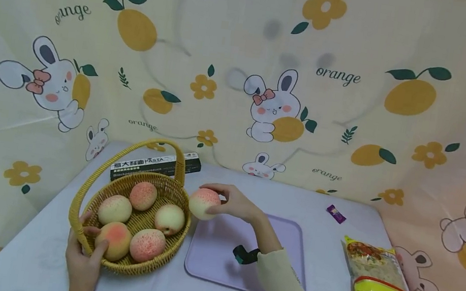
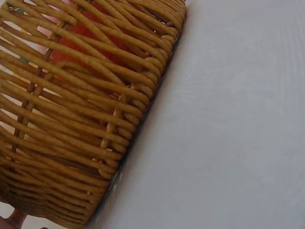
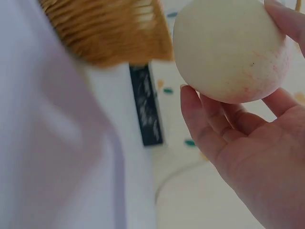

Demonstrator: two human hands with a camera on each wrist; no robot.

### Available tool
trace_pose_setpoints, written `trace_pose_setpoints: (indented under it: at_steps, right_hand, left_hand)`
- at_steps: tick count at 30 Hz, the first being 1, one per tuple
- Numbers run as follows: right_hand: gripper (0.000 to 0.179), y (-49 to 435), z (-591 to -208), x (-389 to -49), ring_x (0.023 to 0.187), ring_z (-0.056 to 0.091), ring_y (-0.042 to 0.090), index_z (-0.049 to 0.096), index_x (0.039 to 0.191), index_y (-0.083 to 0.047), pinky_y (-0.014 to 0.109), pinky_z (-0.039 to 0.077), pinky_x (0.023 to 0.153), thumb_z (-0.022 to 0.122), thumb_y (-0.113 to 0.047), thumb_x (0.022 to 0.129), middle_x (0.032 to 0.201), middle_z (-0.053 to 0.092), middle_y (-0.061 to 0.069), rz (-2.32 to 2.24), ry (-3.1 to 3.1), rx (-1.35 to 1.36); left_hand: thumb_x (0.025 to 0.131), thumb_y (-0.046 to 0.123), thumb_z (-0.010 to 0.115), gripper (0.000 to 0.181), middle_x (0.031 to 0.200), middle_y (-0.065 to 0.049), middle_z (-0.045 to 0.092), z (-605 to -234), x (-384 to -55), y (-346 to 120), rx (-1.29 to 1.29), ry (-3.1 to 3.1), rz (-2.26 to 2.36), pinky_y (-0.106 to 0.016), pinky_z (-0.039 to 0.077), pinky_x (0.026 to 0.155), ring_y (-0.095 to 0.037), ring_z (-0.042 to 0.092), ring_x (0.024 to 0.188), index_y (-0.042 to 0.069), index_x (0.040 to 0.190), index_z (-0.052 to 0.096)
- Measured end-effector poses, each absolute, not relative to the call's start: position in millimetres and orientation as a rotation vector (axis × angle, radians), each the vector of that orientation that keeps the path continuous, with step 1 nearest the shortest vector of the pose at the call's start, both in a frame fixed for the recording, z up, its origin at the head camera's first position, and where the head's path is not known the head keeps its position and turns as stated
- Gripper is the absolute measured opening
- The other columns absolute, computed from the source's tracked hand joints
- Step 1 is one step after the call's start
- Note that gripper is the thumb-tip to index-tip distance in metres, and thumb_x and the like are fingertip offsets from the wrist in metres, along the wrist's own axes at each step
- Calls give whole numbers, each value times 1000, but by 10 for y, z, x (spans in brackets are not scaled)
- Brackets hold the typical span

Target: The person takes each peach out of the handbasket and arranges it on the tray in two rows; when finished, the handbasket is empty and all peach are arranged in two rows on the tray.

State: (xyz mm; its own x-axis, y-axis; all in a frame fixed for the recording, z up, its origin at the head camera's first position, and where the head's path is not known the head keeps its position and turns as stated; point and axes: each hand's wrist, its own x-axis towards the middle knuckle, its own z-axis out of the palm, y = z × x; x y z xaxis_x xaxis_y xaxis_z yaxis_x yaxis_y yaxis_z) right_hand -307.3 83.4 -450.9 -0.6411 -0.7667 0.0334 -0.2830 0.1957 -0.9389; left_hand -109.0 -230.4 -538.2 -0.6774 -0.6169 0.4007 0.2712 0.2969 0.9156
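Observation:
My right hand [image 1: 236, 203] holds a pale peach with a pink blush [image 1: 204, 203] between thumb and fingers, beside the right rim of a woven basket. In the right wrist view the peach [image 3: 233, 50] rests against the fingertips, its underside cream with faint red streaks. The basket [image 1: 137, 267], wicker with a tall arched handle [image 1: 97, 171], contains several peaches [image 1: 147, 245], some pink-speckled and some paler. At its left side my left hand [image 1: 82, 263] grips the rim near the handle's foot, the thumb by an orange-pink peach [image 1: 114, 240]. Only basket weave [image 2: 71, 119] and a bit of finger show in the left wrist view.
Right of the basket lies a lilac tray [image 1: 217, 257], partly under my right forearm. A black pasta box [image 1: 156, 164] lies behind the basket. Farther right are a small purple packet [image 1: 336, 213] and a yellow food bag [image 1: 383, 286]. A printed cloth [image 1: 226, 65] hangs behind the table.

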Motion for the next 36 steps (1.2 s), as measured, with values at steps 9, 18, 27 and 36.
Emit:
trace_pose_setpoints:
  at_steps: [9,18,27,36]
  right_hand:
    - [63,1183,-4743,-3119,116,53,21,58,140,-9,36,48,91,79,-16,82,134,61,6,-1474,2092,-850]
    - [63,1304,-4940,-3155,116,53,19,56,141,-5,40,41,99,78,-13,82,136,59,8,-1484,2119,-776]
    - [62,1301,-5014,-3180,115,54,18,55,141,-2,41,39,101,76,-11,83,134,60,12,-1492,2121,-780]
    - [62,1268,-5042,-3222,116,55,20,57,141,-5,36,42,99,77,-18,84,135,60,9,-1432,2179,-777]
  left_hand:
    - [80,-20,63,71,95,-3,55,-5377,-1100,-2310,295,-1798,-1479,-17,38,81,-13,51,94,3,146,48]
    - [79,-21,62,71,98,-6,57,-5395,-1102,-2309,283,-1797,-1465,-13,43,77,-12,53,93,2,145,49]
    - [78,-21,61,72,98,-7,57,-5364,-1091,-2304,304,-1800,-1474,-13,42,77,-12,52,93,5,145,50]
    - [79,-20,61,72,96,-1,57,-5370,-1098,-2311,299,-1810,-1463,-13,42,77,-11,52,92,5,145,50]
